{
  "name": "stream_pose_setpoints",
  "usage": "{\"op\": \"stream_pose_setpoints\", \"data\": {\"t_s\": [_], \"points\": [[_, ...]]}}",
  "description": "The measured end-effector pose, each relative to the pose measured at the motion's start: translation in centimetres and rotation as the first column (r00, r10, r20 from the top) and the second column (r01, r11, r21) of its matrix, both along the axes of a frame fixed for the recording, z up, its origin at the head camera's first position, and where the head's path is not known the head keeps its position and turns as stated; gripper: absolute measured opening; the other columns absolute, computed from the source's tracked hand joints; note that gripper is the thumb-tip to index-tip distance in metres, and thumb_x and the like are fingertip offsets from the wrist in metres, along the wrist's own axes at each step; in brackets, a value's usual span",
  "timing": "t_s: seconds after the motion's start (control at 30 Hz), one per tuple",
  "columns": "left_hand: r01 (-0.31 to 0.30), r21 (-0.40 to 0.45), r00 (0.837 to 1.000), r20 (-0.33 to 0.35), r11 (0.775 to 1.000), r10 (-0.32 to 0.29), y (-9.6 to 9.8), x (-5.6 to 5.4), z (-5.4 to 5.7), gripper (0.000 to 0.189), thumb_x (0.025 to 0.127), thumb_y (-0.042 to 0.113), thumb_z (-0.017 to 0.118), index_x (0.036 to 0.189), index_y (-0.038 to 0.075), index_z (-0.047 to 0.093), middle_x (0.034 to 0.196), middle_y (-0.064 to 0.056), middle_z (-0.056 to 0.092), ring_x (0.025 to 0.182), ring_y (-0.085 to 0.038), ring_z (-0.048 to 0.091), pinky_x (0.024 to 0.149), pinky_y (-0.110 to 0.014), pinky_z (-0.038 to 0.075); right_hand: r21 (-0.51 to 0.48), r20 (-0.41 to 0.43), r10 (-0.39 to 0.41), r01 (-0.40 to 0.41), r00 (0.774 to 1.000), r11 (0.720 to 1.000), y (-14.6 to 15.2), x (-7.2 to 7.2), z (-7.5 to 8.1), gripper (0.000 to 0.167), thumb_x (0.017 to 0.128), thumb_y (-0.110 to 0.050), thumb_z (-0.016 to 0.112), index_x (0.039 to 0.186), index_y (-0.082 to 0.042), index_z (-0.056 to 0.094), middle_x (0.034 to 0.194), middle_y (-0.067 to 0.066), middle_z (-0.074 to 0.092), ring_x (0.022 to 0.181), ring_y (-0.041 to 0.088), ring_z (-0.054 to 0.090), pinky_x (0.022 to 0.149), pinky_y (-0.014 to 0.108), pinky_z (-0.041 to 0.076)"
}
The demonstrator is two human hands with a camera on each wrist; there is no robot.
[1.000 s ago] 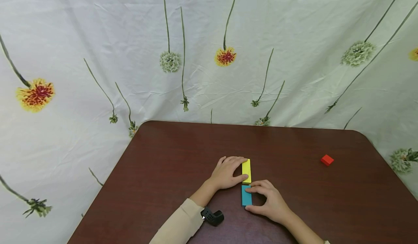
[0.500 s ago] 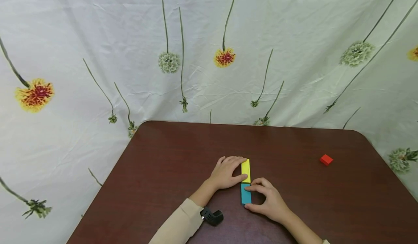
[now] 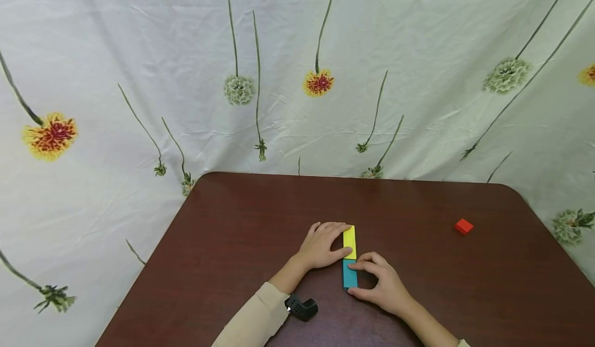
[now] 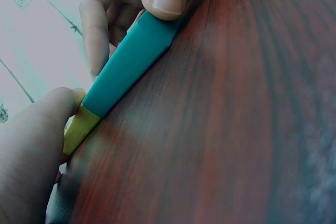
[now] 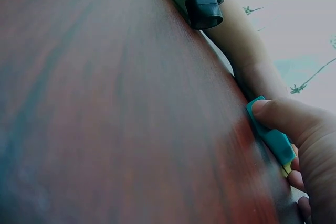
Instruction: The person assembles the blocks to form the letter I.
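In the head view, a yellow rectangular block (image 3: 349, 239) and a teal block (image 3: 350, 278) lie end to end in one line on the table. My left hand (image 3: 322, 247) holds the yellow block from its left side, thumb near the close end and index finger at the far end. From the right, my right hand (image 3: 382, 282) grips the teal block, its thumb on the near end and fingers over the far part. The left wrist view shows the teal block (image 4: 128, 64) meeting the yellow one (image 4: 82, 128) with no visible gap.
A small red block (image 3: 464, 226) sits apart toward the right of the dark wooden table (image 3: 260, 202). A black wrist camera (image 3: 302, 308) is strapped at the left sleeve. Behind the table hangs a white flowered cloth (image 3: 279, 114).
My right hand has slid the teal block slightly away from me, and the narrow gap to the yellow block has closed. My left hand has stayed in place on the yellow block.
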State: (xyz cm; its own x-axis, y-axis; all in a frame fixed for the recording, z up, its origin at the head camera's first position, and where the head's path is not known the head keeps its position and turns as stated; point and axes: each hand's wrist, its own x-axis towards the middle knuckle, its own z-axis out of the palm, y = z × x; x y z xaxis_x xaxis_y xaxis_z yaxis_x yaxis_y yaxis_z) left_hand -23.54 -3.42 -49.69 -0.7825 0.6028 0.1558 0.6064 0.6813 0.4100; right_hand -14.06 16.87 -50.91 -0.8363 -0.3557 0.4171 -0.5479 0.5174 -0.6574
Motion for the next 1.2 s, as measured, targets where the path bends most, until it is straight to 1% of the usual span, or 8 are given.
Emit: {"op": "stream_pose_setpoints", "data": {"t_s": [0.17,0.53,0.7,0.97,1.2], "points": [[0.000,-0.005,1.000,0.004,1.000,0.000,-0.02,-0.05,-0.05,0.059,0.096,0.053,0.051,0.147,0.024,0.045,0.148,0.004,0.045,0.138,-0.018,0.036,0.112,-0.053,0.020,-0.006,-0.003,-0.005,0.005,1.000,1.000,0.00,-0.03,-0.06,0.043,0.073,-0.030,0.087,0.113,-0.019,0.073,0.112,-0.011,0.055,0.102,0.011,0.054,0.085,0.037,0.050],[0.001,-0.004,1.000,0.005,1.000,-0.001,0.05,0.19,0.26,0.059,0.096,0.053,0.052,0.146,0.024,0.046,0.147,0.003,0.046,0.138,-0.019,0.036,0.112,-0.054,0.020,-0.005,-0.018,-0.005,0.004,1.000,1.000,0.06,0.01,0.02,0.044,0.072,-0.028,0.088,0.113,-0.018,0.074,0.111,-0.010,0.056,0.101,0.011,0.056,0.084,0.036,0.051],[0.002,-0.001,1.000,0.016,1.000,-0.002,0.13,0.26,0.40,0.059,0.096,0.053,0.052,0.147,0.024,0.045,0.147,0.003,0.045,0.138,-0.018,0.036,0.112,-0.054,0.019,-0.003,-0.024,-0.007,0.007,1.000,1.000,0.13,0.06,0.10,0.045,0.072,-0.026,0.089,0.113,-0.018,0.074,0.110,-0.010,0.056,0.100,0.011,0.056,0.084,0.036,0.051],[0.001,0.001,1.000,0.015,1.000,-0.001,0.17,0.19,0.17,0.059,0.096,0.053,0.052,0.147,0.024,0.045,0.147,0.004,0.045,0.138,-0.018,0.036,0.112,-0.054,0.019,0.001,-0.039,-0.006,0.006,0.999,1.000,0.19,0.02,-0.06,0.045,0.071,-0.026,0.089,0.113,-0.018,0.074,0.110,-0.010,0.057,0.100,0.011,0.056,0.083,0.036,0.051],[-0.004,-0.002,1.000,0.007,1.000,0.004,0.10,0.25,0.04,0.060,0.096,0.053,0.052,0.147,0.024,0.045,0.148,0.001,0.045,0.138,-0.019,0.036,0.112,-0.054,0.019,-0.008,-0.042,0.002,-0.003,0.999,1.000,0.17,-0.02,-0.16,0.045,0.071,-0.025,0.089,0.113,-0.018,0.074,0.110,-0.009,0.057,0.100,0.011,0.056,0.084,0.035,0.051]]}}
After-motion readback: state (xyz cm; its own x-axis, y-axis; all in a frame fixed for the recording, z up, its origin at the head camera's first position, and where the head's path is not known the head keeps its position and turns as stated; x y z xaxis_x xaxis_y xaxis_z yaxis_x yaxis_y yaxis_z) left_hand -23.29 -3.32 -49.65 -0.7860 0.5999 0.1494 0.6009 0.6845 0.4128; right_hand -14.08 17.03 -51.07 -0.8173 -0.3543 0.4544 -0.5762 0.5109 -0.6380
